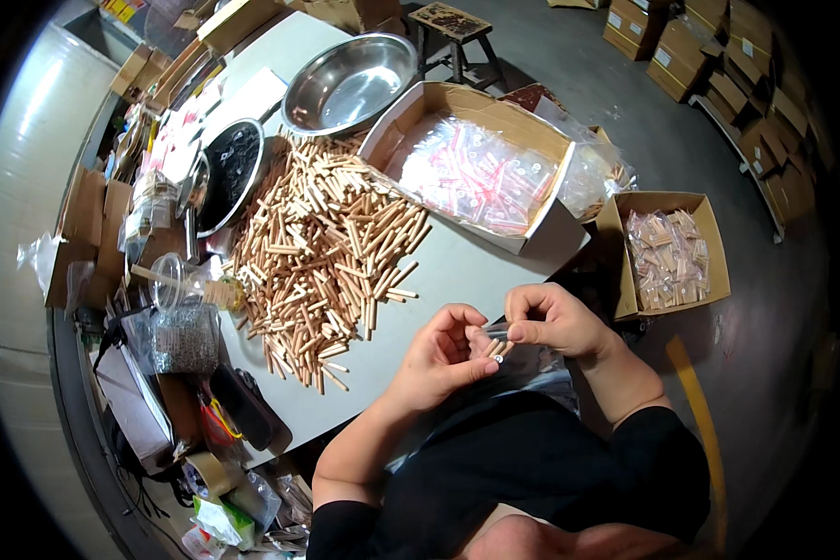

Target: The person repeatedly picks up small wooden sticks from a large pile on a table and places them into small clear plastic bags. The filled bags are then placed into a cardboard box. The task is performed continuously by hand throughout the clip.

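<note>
A packing workshop: heaped wooden dowels (pixel 322 257), stacked cardboard cartons (pixel 719 47), concrete floor (pixel 579 75).

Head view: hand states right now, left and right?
Left hand: closed, holding a few wooden dowels at the mouth of a small clear plastic bag.
Right hand: closed, fingers pinching the bag's top edge.

We note matt wooden dowels (pixel 322 252), a glossy steel basin (pixel 350 84), brown cardboard boxes (pixel 667 247), and a smooth pale tabletop (pixel 457 275).
</note>
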Motion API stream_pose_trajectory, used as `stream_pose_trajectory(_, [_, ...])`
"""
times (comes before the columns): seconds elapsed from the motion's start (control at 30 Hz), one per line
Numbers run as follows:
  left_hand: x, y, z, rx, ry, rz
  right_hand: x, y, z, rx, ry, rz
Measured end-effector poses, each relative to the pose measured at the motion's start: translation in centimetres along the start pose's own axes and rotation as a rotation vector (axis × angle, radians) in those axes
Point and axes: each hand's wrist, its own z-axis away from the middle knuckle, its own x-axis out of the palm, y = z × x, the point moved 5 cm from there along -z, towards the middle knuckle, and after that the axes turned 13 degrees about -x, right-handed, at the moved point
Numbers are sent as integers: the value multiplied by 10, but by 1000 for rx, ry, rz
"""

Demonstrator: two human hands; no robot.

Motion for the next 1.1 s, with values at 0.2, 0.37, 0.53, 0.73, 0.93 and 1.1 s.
stream_pose_trajectory(0.2, [23, 9, -11, -99, -50, 58, -15, -7, 10, -109, 12, -7])
stream_pose_trajectory(0.37, [29, 5, -21, -115, -39, 62, -27, -11, 22, -125, 72, -15])
stream_pose_trajectory(0.53, [35, 3, -28, -85, -99, 37, -34, -16, 29, -149, 98, 19])
stream_pose_trajectory(0.73, [34, 5, -39, -43, -123, -91, -65, -30, 46, -255, 206, 282])
stream_pose_trajectory(0.93, [-2, 97, -60, 496, 399, -944, -139, -109, 130, -322, 979, 1412])
stream_pose_trajectory(1.1, [2, 150, -115, 452, 464, -1481, -136, -91, 124, -202, 917, 1267])
